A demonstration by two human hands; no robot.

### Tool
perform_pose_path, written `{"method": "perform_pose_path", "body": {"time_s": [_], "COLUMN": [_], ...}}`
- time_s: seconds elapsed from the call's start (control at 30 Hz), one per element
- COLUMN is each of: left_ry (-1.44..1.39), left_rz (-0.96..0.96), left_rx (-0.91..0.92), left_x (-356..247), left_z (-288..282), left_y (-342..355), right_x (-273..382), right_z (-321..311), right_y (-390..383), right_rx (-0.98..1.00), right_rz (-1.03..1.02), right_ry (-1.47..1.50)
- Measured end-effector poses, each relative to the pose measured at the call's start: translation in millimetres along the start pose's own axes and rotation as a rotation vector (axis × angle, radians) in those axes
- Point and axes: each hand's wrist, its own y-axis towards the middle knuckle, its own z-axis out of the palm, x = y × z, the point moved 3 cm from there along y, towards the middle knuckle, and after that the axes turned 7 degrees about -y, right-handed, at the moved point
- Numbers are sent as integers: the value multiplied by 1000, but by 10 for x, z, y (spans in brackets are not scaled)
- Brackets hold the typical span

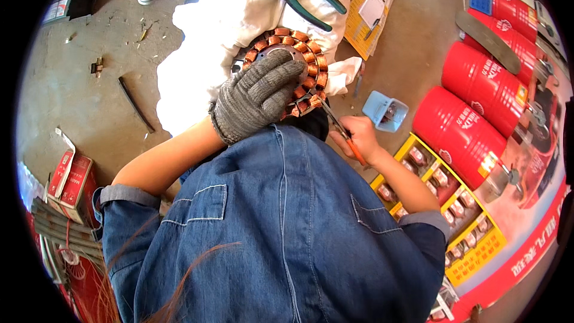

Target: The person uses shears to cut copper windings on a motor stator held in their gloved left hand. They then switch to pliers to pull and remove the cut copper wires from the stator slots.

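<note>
A round motor stator [321, 63], ringed with copper coils, rests on white cloth [206, 42] spread over my lap. My left hand [257, 93], in a grey knit glove, lies across its middle with the fingers bent over it, hiding part of the centre and near left side. My bare right hand [362, 137] is closed round orange-handled pliers [354, 148]. Their narrow dark jaws reach the lower right edge of the stator, by a copper coil; whether they grip wire is too small to tell. Larger green-handled pliers [299, 3] lie on the cloth beyond the stator.
To the right stand a light-blue plastic container [385, 110], a yellow-edged display [454, 215] and several red drums [460, 134]. Papers with a pen lie on a yellow folder [366, 18]. A dark strip [136, 104] and a red box [72, 182] are on the floor at left.
</note>
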Motion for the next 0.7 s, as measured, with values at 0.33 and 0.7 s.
{"method": "perform_pose_path", "body": {"time_s": [0.33, 0.7], "left_ry": [55, 67], "left_rz": [-12, -43], "left_rx": [-21, 5], "left_x": [-16, -70], "left_z": [-2, -5], "left_y": [14, 34], "right_x": [-220, -29], "right_z": [435, -97], "right_y": [224, 85], "right_rx": [-229, 68], "right_rz": [-134, 46], "right_ry": [95, 81]}}
